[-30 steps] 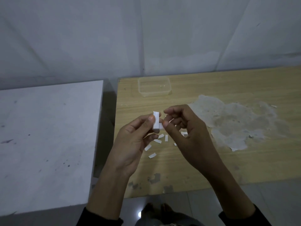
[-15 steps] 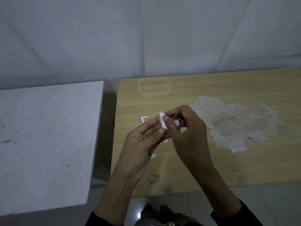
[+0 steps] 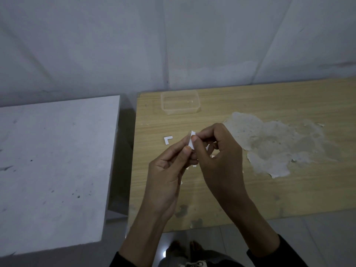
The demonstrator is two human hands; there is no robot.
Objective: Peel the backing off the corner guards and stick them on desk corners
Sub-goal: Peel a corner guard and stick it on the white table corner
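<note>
1. Closing in since a second ago, the left hand [image 3: 167, 170] and right hand [image 3: 219, 160] are now meeting above the wooden surface [image 3: 250, 199]. Earlier a small gap was separating them.
2. A second ago the left hand alone was holding the white corner guard [image 3: 191, 141] upright. Now both hands are holding it, raised a little above the surface.
3. The loose white scraps [image 3: 194, 165] that were lying in plain sight under the hands are now mostly covered. Only a few slivers are peeking out.
4. An L-shaped guard [image 3: 168, 140] is lying flat on the surface just left of the hands, where it was half a second ago. A second ago the left hand was hiding it.
5. The left hand's fingers [image 3: 185, 150] are curling in, with thumb and forefinger pinching the lower end of the corner guard.
6. The right hand's fingers [image 3: 195, 139] are bending tightly, with thumb and forefinger tips pinching the upper edge and the others tucking in below. Whether the backing is lifting off cannot be told.
7. A clear container [image 3: 180, 110] is sitting at the far left end of the surface, well apart from the hands. A pale worn patch [image 3: 273, 143] is spreading to the right, and a white table [image 3: 57, 160] is standing to the left.
</note>
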